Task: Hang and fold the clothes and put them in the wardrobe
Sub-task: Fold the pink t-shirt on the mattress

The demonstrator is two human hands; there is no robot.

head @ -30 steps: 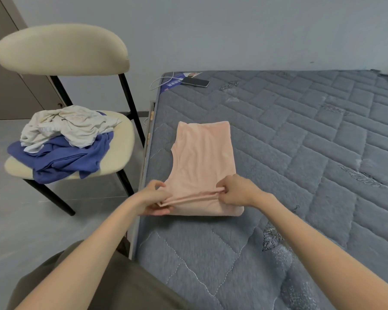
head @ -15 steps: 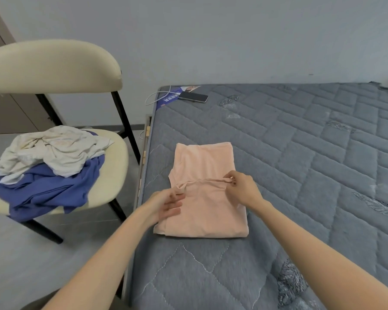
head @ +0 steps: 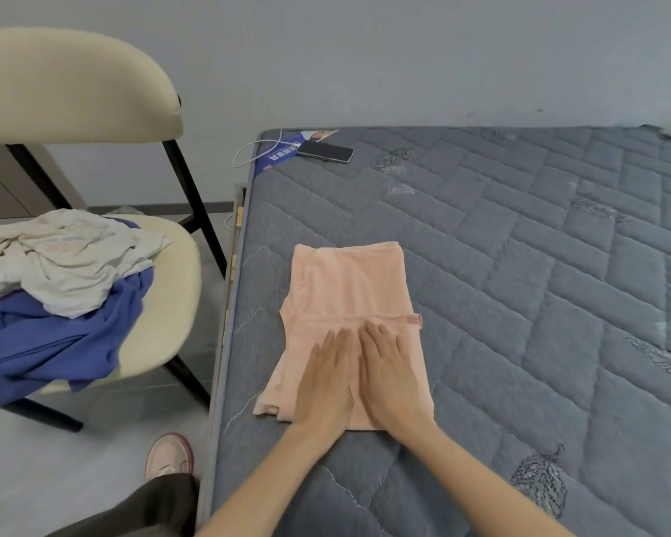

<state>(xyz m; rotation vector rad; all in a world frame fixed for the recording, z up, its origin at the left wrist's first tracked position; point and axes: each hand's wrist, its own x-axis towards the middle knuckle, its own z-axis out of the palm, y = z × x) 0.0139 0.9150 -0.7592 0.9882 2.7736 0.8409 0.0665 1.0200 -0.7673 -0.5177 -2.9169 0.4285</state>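
Observation:
A peach-pink garment (head: 345, 282) lies folded on the grey quilted mattress (head: 520, 265), near its left edge. Its near part is doubled over, with the fold's free edge running across the middle. My left hand (head: 326, 377) and my right hand (head: 390, 372) lie flat side by side on the folded near half, palms down, fingers spread and pointing away from me. Neither hand grips the cloth. On the cream chair (head: 171, 304) to the left sits a heap of a crumpled white garment (head: 63, 261) over a blue garment (head: 47, 343).
A dark phone (head: 326, 151) with a white cable (head: 256, 149) lies at the mattress's far left corner, beside a blue label. The chair's black legs stand close to the bed's side. My pink shoe (head: 169, 455) is on the grey floor between chair and bed.
Both hands carried the garment's near edge up toward the middle, let it go, and now press flat on the folded part. The view has shifted closer and to the left.

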